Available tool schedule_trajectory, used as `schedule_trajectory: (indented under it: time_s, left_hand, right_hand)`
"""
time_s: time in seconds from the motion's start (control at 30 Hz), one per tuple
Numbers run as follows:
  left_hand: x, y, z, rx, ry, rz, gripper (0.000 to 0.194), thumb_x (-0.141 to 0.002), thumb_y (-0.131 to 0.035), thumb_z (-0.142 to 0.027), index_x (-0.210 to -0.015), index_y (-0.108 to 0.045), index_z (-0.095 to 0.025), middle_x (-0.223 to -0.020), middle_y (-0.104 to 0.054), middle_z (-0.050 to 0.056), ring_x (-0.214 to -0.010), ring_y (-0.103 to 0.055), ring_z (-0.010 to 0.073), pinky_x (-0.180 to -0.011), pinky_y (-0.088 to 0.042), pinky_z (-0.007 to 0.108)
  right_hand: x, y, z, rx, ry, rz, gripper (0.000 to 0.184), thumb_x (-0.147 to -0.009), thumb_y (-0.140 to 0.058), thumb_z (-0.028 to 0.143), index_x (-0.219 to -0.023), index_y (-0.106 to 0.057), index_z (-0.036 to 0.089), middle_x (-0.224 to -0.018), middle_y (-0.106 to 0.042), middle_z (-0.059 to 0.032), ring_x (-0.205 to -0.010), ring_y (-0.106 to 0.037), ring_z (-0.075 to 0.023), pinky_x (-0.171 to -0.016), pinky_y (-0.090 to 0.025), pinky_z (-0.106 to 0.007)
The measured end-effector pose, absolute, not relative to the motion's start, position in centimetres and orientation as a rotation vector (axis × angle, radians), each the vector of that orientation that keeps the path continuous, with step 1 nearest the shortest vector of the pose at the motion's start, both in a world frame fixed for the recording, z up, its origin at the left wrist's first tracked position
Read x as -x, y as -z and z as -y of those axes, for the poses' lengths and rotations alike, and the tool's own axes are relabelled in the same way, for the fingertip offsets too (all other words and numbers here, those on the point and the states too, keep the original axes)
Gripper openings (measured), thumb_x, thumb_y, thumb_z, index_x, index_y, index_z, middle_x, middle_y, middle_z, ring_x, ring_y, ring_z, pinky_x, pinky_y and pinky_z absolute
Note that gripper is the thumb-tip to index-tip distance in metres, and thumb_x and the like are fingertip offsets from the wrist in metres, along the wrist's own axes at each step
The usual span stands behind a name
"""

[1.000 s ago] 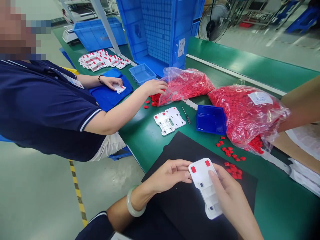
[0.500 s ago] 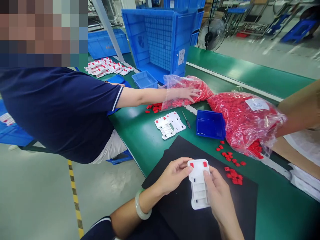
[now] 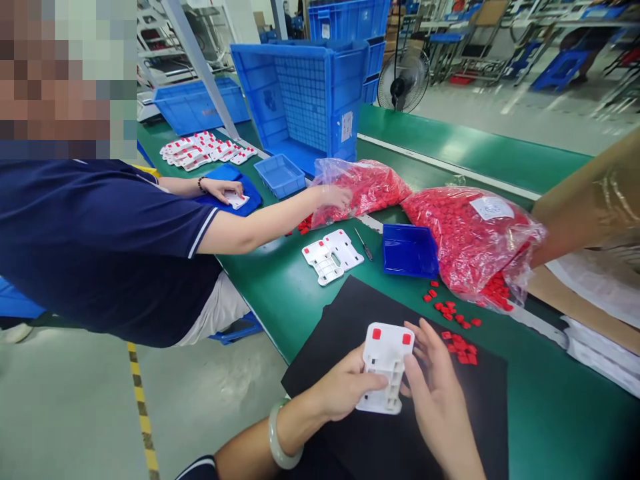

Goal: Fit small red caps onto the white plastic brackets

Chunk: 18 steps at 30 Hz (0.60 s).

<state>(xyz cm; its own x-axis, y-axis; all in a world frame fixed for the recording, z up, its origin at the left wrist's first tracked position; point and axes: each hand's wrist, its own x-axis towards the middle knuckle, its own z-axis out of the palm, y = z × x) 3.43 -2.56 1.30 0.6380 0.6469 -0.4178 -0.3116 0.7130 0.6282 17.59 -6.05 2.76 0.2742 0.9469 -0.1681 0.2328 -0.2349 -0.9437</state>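
A white plastic housing [image 3: 387, 350] with two red pieces at its top corners is held over a black mat [image 3: 475, 427]. My left hand [image 3: 345, 387] grips its left side, thumb across the front and fingers behind. At the right edge, my right hand [image 3: 437, 387] has its thumb and fingers spread, the thumb seeming to touch the edge. Small loose red pieces [image 3: 463, 350] lie on the mat and table beyond my right hand. Farther forward, two joined white housings [image 3: 333, 257] lie beside a screwdriver [image 3: 365, 245].
A dark blue tray [image 3: 410, 250] stands before a bulging bag of red pieces [image 3: 465, 240]. A co-worker's arm [image 3: 260, 223] reaches to a second bag [image 3: 370, 190]; their other hand [image 3: 225, 190] rests on a white part. Blue crates [image 3: 345, 100] and piled white parts [image 3: 200, 150] stand beyond.
My left hand has moved down the housing, its thumb now across the front. My right fingers have loosened and shifted to the edge. The co-worker's reaching hand has drawn back left.
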Motion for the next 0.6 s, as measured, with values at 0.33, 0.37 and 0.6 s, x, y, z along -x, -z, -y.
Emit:
schedule_trajectory:
  time_s: [0.33,0.37,0.6]
  left_hand:
    - [-2.7,-3.0,1.2,-1.072,-0.245,-0.55,0.013,-0.066,-0.052,-0.018,-0.074,-0.062,-0.015,-0.066,-0.056,0.0,-0.059,-0.049,0.0119,-0.059,-0.039,0.023]
    - [-2.7,-3.0,1.3,-1.119,-0.24,-0.589,0.011,-0.066,-0.05,-0.017,-0.071,-0.06,-0.016,-0.064,-0.054,0.0,-0.058,-0.048,0.0118,-0.059,-0.039,0.024]
    - [-3.2,-4.3,0.3,-1.982,-0.456,-1.121,0.051,-0.076,-0.047,-0.014,-0.126,-0.053,-0.017,-0.102,-0.058,0.01,-0.09,-0.051,0.025,-0.084,-0.042,0.04]
  right_hand:
    - [-19.3,-6.7,4.9,1.592,-1.295,1.332,0.027,-0.091,-0.053,0.049,-0.092,-0.066,0.025,-0.083,-0.067,0.0003,-0.066,-0.066,-0.0154,-0.06,-0.053,-0.024]
    - [-19.2,-6.6,4.8,1.58,-1.31,1.317,0.028,-0.091,-0.052,0.048,-0.087,-0.065,0.024,-0.075,-0.065,0.0017,-0.059,-0.063,-0.014,-0.058,-0.052,-0.024]
    - [-19.8,-2.2,4.6,1.385,-1.031,1.208,0.033,-0.091,-0.054,0.042,-0.118,-0.057,0.024,-0.119,-0.062,-0.0088,-0.119,-0.055,-0.0242,-0.102,-0.044,-0.039]
